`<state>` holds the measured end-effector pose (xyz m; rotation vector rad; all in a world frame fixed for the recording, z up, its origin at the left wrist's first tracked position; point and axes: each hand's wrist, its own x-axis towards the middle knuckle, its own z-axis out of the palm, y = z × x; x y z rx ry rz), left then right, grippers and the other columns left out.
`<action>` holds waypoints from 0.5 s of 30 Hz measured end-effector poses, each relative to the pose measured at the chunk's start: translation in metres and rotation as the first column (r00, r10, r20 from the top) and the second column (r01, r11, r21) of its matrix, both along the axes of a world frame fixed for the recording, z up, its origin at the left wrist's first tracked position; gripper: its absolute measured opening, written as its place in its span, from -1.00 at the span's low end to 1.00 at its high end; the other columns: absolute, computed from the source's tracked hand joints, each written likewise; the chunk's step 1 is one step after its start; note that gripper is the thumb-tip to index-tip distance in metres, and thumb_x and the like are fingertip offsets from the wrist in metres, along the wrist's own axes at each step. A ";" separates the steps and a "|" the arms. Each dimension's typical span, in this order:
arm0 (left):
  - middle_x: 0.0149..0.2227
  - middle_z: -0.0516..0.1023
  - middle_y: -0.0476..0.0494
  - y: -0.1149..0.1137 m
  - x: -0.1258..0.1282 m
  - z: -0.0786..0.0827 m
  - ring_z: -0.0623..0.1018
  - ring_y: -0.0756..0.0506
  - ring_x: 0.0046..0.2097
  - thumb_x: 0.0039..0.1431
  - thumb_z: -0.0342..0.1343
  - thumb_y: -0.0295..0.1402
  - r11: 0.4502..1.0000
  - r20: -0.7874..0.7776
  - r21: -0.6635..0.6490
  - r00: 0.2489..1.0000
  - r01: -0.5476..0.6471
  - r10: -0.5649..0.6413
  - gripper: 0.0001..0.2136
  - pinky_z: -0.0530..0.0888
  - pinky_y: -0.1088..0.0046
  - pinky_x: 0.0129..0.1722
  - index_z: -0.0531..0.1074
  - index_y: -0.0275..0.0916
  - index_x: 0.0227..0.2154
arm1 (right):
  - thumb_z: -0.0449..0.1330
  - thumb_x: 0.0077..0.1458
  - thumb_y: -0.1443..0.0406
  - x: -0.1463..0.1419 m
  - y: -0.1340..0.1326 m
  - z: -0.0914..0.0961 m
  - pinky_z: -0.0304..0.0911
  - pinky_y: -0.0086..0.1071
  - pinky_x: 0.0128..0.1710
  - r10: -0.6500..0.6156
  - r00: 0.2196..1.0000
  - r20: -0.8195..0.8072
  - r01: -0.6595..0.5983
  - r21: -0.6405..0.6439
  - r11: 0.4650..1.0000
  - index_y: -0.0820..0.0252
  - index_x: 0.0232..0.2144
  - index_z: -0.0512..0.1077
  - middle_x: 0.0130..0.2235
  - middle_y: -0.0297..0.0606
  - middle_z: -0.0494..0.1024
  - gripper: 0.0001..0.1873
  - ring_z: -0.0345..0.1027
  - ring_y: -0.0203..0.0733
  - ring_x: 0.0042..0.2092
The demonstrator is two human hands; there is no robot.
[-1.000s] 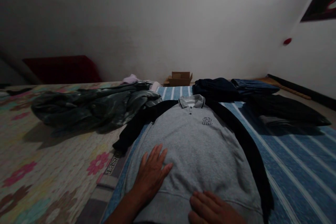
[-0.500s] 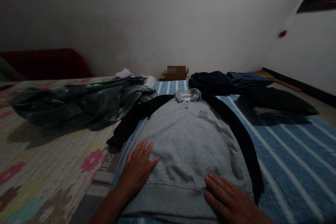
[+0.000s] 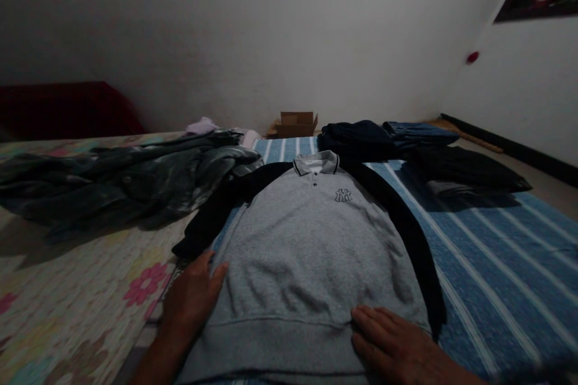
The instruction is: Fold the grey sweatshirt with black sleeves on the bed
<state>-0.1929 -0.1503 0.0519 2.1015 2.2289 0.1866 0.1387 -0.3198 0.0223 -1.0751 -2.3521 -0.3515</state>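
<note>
A grey sweatshirt (image 3: 298,252) with black sleeves, a striped collar and a small dark chest emblem is spread face up, collar away from me. My right hand (image 3: 392,340) lies flat on its lower right front, by the hem band, fingers stretched out. At the lower left edge of the garment is my left hand (image 3: 192,292), thumb apart from the fingers and close to the fabric; its other fingers are partly hidden. The left sleeve (image 3: 210,219) reaches out just beyond that hand. Down the right side curves the other black sleeve (image 3: 413,234).
A crumpled dark garment (image 3: 135,180) lies left on the flowered bedding (image 3: 103,277). Folded dark clothes (image 3: 469,171) and navy clothes (image 3: 356,139) rest on the blue striped sheet (image 3: 492,258). A cardboard box (image 3: 295,125) stands by the far wall.
My left hand has moved left, from the front of the sweatshirt to its side edge. My right hand stays in place on the fabric. The view has shifted slightly.
</note>
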 end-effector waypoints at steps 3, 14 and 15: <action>-0.23 0.58 -0.39 0.009 -0.002 0.003 0.56 -0.31 -0.21 0.12 -0.15 -0.13 0.996 0.057 -0.083 0.998 -0.032 0.036 -0.50 0.44 0.24 -0.25 0.43 -0.40 -0.07 | -0.16 0.32 0.27 0.007 0.000 0.021 0.36 -0.48 -0.19 0.057 0.998 -0.014 -0.059 -0.179 0.982 0.16 -0.18 0.41 -0.16 -0.22 0.56 -0.65 0.44 -0.27 -0.18; -0.42 0.55 -0.18 0.017 -0.011 0.012 0.53 -0.23 -0.33 0.01 -0.05 -0.16 0.981 0.215 -0.175 0.969 -0.083 0.121 -0.73 0.38 0.36 -0.38 0.43 -0.20 -0.56 | -0.02 0.19 0.22 0.088 0.036 0.013 0.35 -0.13 -0.12 -0.651 0.757 -0.045 0.601 -0.343 0.722 0.22 -0.03 0.34 -0.03 -0.03 0.48 -0.65 0.39 0.00 -0.03; -0.43 0.55 -0.18 0.019 -0.010 0.011 0.53 -0.22 -0.33 0.01 -0.06 -0.16 0.979 0.205 -0.184 0.971 -0.084 0.122 -0.73 0.38 0.35 -0.38 0.43 -0.20 -0.57 | -0.02 0.18 0.18 0.095 0.040 0.013 0.35 -0.12 -0.19 -0.740 0.673 0.003 0.685 -0.381 0.621 0.24 0.02 0.31 -0.06 -0.01 0.49 -0.59 0.41 0.05 -0.07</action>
